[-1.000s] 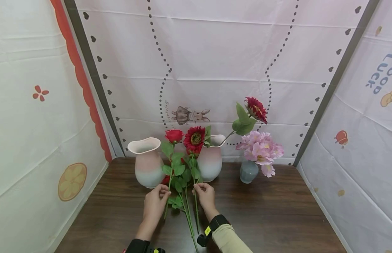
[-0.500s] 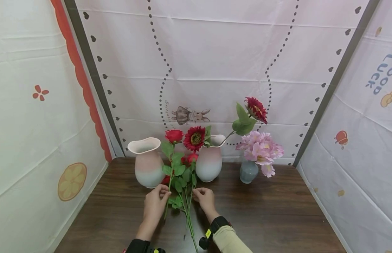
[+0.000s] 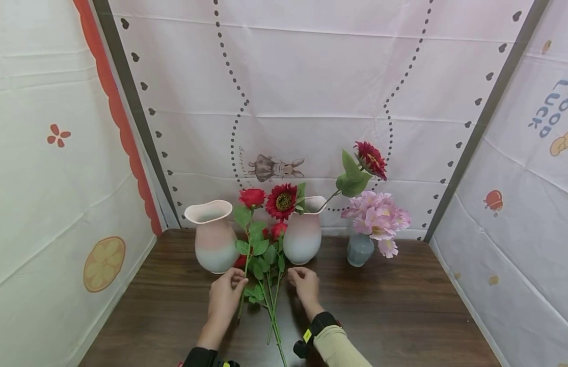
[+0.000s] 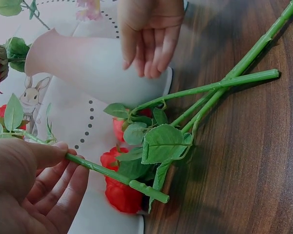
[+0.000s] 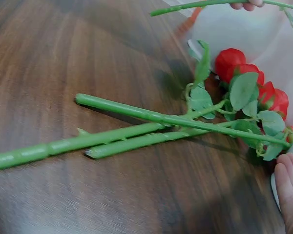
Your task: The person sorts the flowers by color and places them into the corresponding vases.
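Note:
My left hand pinches the green stem of a red rose between thumb and fingers. It holds the rose upright, in front of the left vase. In the left wrist view the cut end of that stem points down toward the table. Several more red roses lie in the middle with their stems crossing. Just right of them, near the foot of the right vase, is my right hand; its fingers are relaxed and hold nothing.
Two dark red daisy-like flowers lean out of the right vase, one to each side. Farther right stands a small blue-grey vase with pink blossoms. Printed cloth walls enclose the wooden table at the back and sides.
My right hand has lowered a red rose onto the others, let go of its stem and moved slightly right. The left hand has kept its rose in place.

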The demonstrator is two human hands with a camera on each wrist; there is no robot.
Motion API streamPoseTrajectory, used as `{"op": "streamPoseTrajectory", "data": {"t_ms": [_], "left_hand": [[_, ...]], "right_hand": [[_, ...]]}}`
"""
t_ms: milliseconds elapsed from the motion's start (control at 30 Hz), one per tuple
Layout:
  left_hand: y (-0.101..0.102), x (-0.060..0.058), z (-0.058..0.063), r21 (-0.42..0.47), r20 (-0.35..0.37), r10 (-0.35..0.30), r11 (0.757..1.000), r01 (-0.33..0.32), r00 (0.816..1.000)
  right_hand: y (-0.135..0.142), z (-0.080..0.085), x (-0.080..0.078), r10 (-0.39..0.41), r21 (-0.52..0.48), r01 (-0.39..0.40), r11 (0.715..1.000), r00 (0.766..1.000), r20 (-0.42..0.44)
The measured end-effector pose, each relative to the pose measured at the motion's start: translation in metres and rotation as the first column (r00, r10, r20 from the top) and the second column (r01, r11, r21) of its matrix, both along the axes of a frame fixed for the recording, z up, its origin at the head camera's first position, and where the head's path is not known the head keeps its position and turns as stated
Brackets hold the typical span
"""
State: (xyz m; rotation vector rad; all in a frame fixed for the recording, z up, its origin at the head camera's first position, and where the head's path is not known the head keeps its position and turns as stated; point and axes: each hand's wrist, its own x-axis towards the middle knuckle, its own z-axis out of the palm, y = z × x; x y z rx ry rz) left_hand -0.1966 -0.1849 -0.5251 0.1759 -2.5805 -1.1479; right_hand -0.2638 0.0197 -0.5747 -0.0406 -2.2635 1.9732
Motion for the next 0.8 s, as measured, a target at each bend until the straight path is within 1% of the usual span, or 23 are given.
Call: {"op": "streamPoseTrajectory", "data": {"t_ms": [133, 233, 333, 400, 500, 567, 667, 733, 800], "left_hand": [[0.0, 0.0, -0.001, 0.0, -0.003, 0.0, 1.0, 0.0, 1.0], [-0.001, 0.0, -0.001, -0.001, -0.006, 0.0, 1.0, 0.0, 1.0], [-0.001, -0.001, -0.002, -0.003, -0.008, 0.001, 1.0, -0.001, 1.0], [-0.001, 0.0, -0.002, -0.005, -0.009, 0.002, 1.0, -0.002, 1.0], [-0.001, 0.0, -0.002, -0.005, -0.009, 0.002, 1.0, -0.003, 1.0], [-0.001, 0.0, -0.002, -0.003, -0.009, 0.003, 1.0, -0.003, 1.0], [-0.001, 0.0, -0.001, 0.004, -0.009, 0.004, 1.0, -0.004, 1.0], [-0.001, 0.0, 0.0, 0.009, -0.01, 0.003, 1.0, -0.003, 1.0], [-0.001, 0.0, 0.001, 0.009, -0.013, 0.003, 1.0, -0.003, 1.0]], "right_hand": [[0.008, 0.008, -0.006, -0.097, -0.022, 0.096, 0.995, 0.994, -0.042], [0.014, 0.016, -0.012, -0.182, -0.025, 0.181, 0.983, 0.98, -0.082], [0.021, 0.023, -0.018, -0.252, -0.016, 0.252, 0.968, 0.957, -0.141], [0.025, 0.029, -0.021, -0.295, -0.007, 0.299, 0.954, 0.937, -0.187], [0.03, 0.035, -0.028, -0.342, -0.028, 0.345, 0.938, 0.91, -0.235], [0.033, 0.04, -0.032, -0.35, -0.064, 0.345, 0.936, 0.902, -0.252], [0.037, 0.049, -0.039, -0.328, -0.115, 0.308, 0.945, 0.906, -0.269], [0.039, 0.057, -0.044, -0.307, -0.124, 0.282, 0.951, 0.908, -0.284], [0.041, 0.065, -0.049, -0.286, -0.105, 0.266, 0.958, 0.909, -0.304]]}}
